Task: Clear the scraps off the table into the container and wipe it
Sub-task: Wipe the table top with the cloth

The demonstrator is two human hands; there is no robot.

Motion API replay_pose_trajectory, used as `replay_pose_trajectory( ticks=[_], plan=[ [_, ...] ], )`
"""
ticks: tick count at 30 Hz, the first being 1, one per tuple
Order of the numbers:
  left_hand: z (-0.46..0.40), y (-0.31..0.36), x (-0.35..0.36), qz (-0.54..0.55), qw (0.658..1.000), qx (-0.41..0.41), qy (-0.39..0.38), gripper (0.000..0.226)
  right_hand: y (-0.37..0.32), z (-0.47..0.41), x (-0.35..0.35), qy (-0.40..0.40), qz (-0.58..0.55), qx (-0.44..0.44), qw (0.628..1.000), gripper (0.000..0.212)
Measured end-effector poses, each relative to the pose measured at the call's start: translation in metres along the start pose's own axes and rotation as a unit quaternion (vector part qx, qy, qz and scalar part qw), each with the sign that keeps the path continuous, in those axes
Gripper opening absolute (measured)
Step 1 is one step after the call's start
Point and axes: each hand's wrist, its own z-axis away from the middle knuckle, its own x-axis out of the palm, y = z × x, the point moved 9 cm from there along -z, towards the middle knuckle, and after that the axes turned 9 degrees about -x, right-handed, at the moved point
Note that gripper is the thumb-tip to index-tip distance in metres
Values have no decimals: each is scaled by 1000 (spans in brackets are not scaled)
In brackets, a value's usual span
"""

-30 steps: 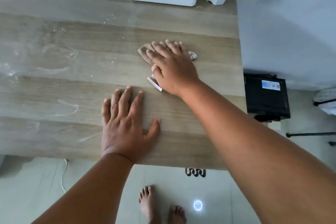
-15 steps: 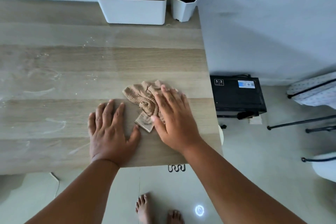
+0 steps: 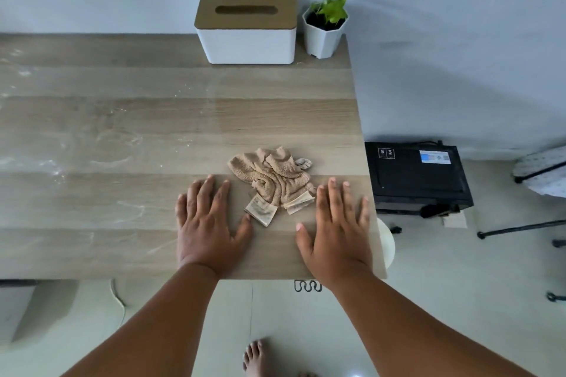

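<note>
Since half a second ago the right hand has come off the cloth and now lies flat on the table, fingers straight and slightly spread, holding nothing. The left hand is likewise flat, fingers straight and close together, thumb out; it has barely shifted.

The crumpled tan cloth sits between the two hands and beyond them, at about one o'clock from the left fingertips and eleven o'clock from the right. Its bulk runs roughly from ten o'clock to four o'clock. Neither hand touches it; both lie just beside it, the right perhaps a shade nearer.

Three paper scraps show: one folded scrap at the cloth's near edge, close to the left thumb; a second scrap partly tucked under the cloth toward the right hand; a small crumpled scrap at the cloth's far right. White smears mark the table toward nine o'clock.

One tissue box and one potted plant stand at twelve o'clock. A pale round rim, possibly the container, shows past the table's right edge at three o'clock.
</note>
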Motion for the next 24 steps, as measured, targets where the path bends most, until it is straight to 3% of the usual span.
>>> replay_pose_trajectory(
  ticks=[17,21,24],
  plan=[
    [3,1,0,5,999,18,27,79,4,-16,-4,56,-39,-4,998,83],
    [1,4,-13,108,992,6,62,77,4,-18,-4,63,-42,-10,997,83],
    [-10,44,-23,171,980,29,98,73,4,-17,-2,56,-44,-14,997,84]
  ],
)
